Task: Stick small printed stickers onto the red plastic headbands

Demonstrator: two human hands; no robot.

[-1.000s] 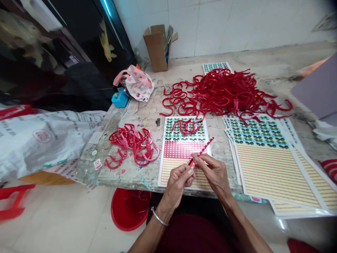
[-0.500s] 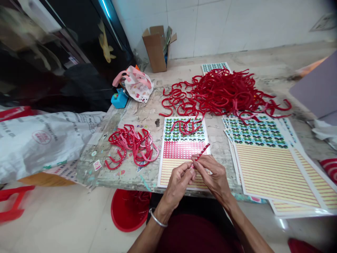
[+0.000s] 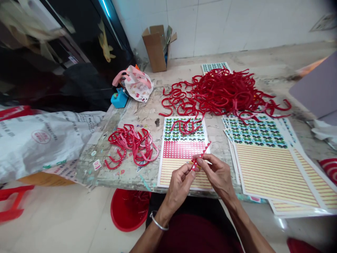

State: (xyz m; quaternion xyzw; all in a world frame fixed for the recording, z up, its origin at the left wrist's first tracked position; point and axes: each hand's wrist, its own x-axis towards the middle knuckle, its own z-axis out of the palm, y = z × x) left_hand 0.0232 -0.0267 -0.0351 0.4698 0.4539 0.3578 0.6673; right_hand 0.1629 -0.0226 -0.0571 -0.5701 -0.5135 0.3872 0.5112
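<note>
The left hand (image 3: 180,188) and right hand (image 3: 217,177) are held just above a printed sheet (image 3: 181,177), both closed in pinches on a red-and-white strip (image 3: 202,155). The left's fingertips grip the strip's lower end, and the right's thumb and fingers close on it just above. Its free upper end angles away toward the sheet's right edge, clear of the fingers. A small heap of red bands (image 3: 131,149) lies left of the sheet, a larger heap (image 3: 223,93) beyond it.
</note>
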